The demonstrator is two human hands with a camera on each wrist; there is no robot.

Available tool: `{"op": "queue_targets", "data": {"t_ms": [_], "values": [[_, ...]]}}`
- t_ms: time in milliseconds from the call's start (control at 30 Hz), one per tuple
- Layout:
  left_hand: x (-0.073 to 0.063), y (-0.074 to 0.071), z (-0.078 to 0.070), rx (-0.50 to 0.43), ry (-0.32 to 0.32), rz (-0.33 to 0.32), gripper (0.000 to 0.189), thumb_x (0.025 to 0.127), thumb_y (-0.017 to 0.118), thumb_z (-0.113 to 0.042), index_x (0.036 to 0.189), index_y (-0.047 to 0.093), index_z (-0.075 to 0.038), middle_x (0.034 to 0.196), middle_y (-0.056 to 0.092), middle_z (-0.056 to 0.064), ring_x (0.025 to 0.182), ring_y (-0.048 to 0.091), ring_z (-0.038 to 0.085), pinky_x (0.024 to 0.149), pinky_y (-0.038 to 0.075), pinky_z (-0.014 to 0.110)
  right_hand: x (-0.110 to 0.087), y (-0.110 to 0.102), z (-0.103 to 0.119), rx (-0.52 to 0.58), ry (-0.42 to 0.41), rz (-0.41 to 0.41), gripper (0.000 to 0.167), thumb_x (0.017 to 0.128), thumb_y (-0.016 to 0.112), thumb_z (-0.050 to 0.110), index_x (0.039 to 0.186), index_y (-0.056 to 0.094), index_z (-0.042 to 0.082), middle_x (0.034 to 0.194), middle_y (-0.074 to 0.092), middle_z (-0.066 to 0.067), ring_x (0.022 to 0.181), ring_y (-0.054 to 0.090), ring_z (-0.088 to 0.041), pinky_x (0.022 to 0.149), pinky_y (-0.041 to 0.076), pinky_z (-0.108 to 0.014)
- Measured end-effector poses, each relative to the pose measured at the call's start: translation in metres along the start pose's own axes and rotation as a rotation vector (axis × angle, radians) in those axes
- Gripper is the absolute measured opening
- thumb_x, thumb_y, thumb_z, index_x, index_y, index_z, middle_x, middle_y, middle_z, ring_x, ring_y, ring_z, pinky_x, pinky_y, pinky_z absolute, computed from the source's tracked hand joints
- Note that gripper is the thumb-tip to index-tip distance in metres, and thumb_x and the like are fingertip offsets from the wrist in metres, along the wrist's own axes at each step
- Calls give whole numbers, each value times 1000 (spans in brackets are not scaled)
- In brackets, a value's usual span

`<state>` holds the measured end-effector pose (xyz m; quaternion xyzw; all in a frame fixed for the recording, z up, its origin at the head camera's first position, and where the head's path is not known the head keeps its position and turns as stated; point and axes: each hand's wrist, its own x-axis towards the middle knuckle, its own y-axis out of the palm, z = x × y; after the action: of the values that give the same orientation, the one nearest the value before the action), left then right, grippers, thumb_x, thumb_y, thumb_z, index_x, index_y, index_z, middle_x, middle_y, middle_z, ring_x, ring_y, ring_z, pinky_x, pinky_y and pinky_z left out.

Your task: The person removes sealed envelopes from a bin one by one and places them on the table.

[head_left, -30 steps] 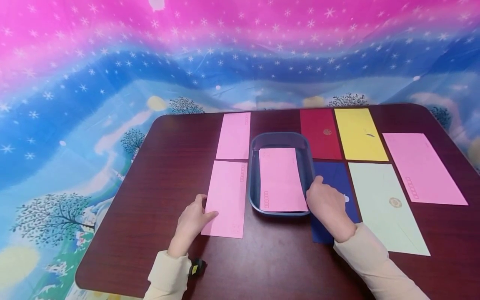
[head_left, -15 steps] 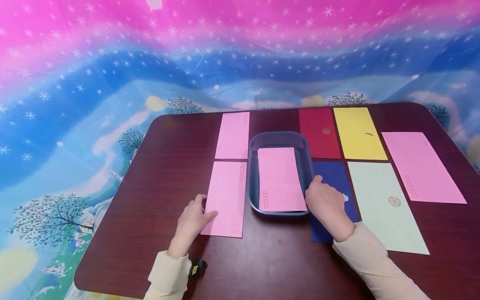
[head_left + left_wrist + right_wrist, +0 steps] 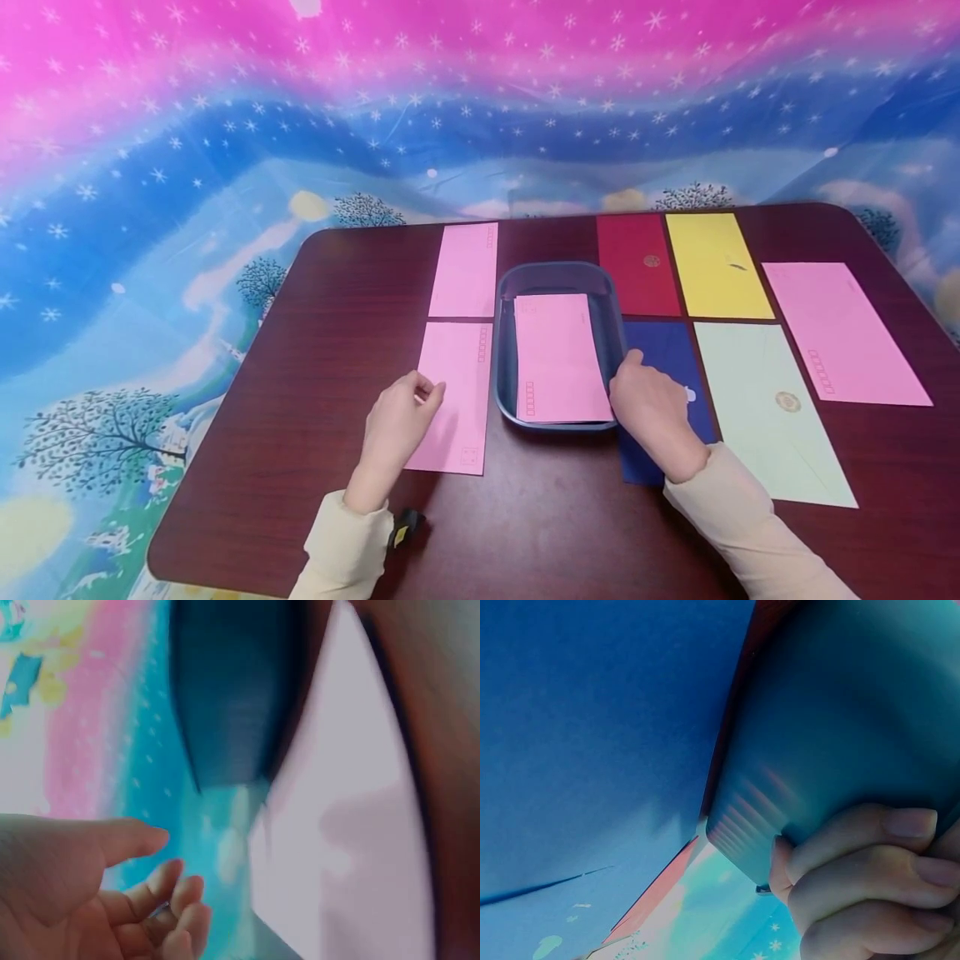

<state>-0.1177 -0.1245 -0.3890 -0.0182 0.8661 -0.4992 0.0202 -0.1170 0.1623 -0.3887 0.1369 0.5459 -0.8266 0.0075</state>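
Note:
My left hand (image 3: 393, 429) hovers over the lower left pink envelope (image 3: 461, 408), its fingers loosely bent. In the left wrist view a gap shows between thumb (image 3: 131, 838) and fingers, with nothing held. My right hand (image 3: 654, 417) grips the near right side of a dark blue-grey tray (image 3: 507, 358). Curled fingers (image 3: 870, 885) lie against the tray's wall (image 3: 817, 735) in the right wrist view. Inside the tray lies a stack of pink envelopes (image 3: 558, 358). A dark blue envelope (image 3: 660, 346) is partly hidden under my right hand and forearm.
Another pink envelope (image 3: 465, 271) lies behind the near one. Right of the tray are red (image 3: 633, 283), yellow (image 3: 716, 267) and pale green (image 3: 765, 392) envelopes, then a pink envelope (image 3: 847, 333). A patterned cloth (image 3: 480, 125) hangs behind the brown table (image 3: 247, 400).
My left hand has lifted off the near pink envelope's left edge and shifted slightly right, fingers more bent. My right hand keeps its grip on the tray, which stays in place.

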Motion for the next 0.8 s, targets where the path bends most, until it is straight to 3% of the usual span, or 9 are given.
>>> {"op": "queue_targets", "data": {"t_ms": [133,333,533,800], "values": [[2,1,-26,-47,70,-11,24,90,59,-33,73,62,-17,65,62,-2,60,54,13,55,41,29,0,0,0,0,4,3,27,95,40,12,104,45,-13,64,54,-19,55,54,-30,47,42,-36],[7,9,-57,-46,192,-12,27,90,58,-29,66,58,-17,58,53,-3,57,47,13,52,37,26,-1,0,0,1,2,2,27,95,41,13,104,45,-13,63,53,-19,54,53,-29,46,42,-36],[9,25,-78,54,231,-10,27,89,61,-31,66,64,-17,59,59,-5,55,51,11,49,39,26,-1,1,0,3,-5,-9,22,94,41,11,97,45,-10,60,51,-17,51,51,-28,44,39,-32],[9,47,-96,234,349,-40,34,90,61,-29,60,63,-13,57,61,1,54,58,19,46,44,30,-2,2,1,-10,-2,-19,21,95,41,11,95,46,-9,59,51,-16,51,51,-27,43,38,-31]]}}
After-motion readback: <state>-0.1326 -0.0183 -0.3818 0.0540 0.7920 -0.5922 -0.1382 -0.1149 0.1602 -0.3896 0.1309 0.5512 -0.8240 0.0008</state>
